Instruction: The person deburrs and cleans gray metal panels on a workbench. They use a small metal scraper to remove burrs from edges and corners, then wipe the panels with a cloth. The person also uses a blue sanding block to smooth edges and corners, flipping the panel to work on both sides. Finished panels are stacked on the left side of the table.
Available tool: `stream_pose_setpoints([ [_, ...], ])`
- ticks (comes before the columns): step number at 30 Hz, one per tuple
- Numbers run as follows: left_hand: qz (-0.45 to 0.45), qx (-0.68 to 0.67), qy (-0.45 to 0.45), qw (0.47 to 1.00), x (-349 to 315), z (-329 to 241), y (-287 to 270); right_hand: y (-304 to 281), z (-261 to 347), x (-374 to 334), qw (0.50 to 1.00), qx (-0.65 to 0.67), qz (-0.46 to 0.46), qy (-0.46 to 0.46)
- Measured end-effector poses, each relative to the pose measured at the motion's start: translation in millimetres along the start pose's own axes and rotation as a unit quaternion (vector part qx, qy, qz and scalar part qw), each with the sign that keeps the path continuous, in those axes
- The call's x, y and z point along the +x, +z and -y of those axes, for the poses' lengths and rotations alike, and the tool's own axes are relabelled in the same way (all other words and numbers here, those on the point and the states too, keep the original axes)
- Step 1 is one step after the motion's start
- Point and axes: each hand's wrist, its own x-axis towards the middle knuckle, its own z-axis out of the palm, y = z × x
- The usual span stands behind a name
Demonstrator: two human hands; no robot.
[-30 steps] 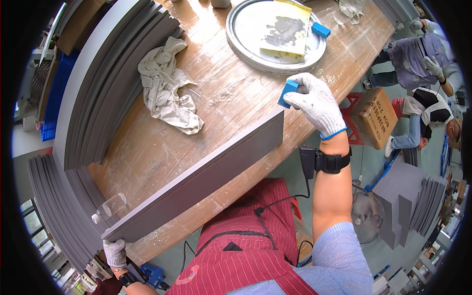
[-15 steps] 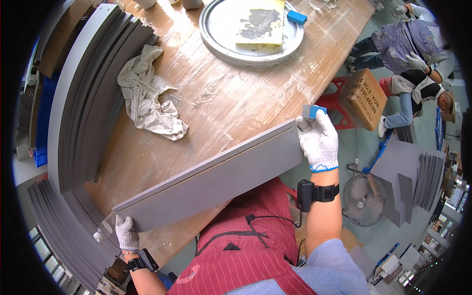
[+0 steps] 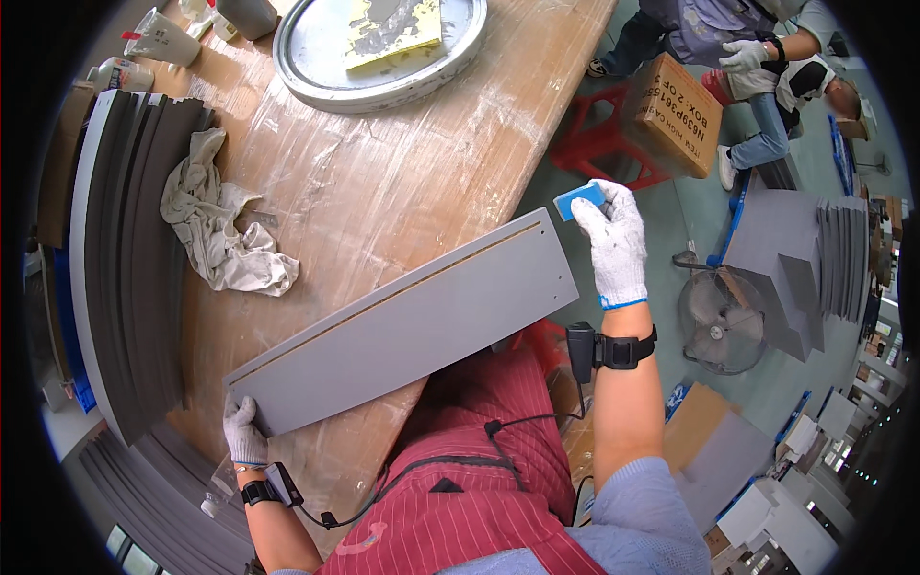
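A long grey board [image 3: 412, 331] slants across the table's near edge, a narrow groove running along its far side and small holes at its right end. My left hand [image 3: 245, 429], in a white glove, grips the board's lower left corner with the thumb on top. Off the board's right end, my gloved right hand [image 3: 615, 241] pinches a small blue scraper [image 3: 580, 201] with a thin pale edge. That hand is apart from the board. The fingers under the board and behind the scraper are hidden.
A crumpled cloth [image 3: 225, 225] lies on the wooden table [image 3: 383, 182], left of a round lid [image 3: 287, 72] bearing a putty-smeared yellow pad [image 3: 407, 48]. Curved-looking grey panels [image 3: 125, 259] stand at left. A carton [image 3: 676, 115] sits on a red stool [image 3: 594, 134]; a fan [image 3: 721, 321] stands right.
My right hand has come away from the board's right end, still holding the scraper. The board has tipped flatter, its grooved face turned up. The view has shifted to the right.
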Motion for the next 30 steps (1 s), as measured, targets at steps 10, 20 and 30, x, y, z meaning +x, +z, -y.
stream_pose_setpoints([
  [10,0.026,-0.027,0.002,0.999,0.1,4.7,-3.4,-15.6,-12.5,-27.0,0.998,-0.066,0.016,0.01],
  [20,0.023,-0.016,0.002,1.0,0.5,-1.0,2.1,-12.0,-0.9,-37.5,0.991,-0.132,-0.017,-0.023],
  [30,0.003,0.01,0.022,1.0,-0.4,-0.6,5.5,-48.2,-49.9,-130.8,0.978,0.08,-0.166,0.099],
])
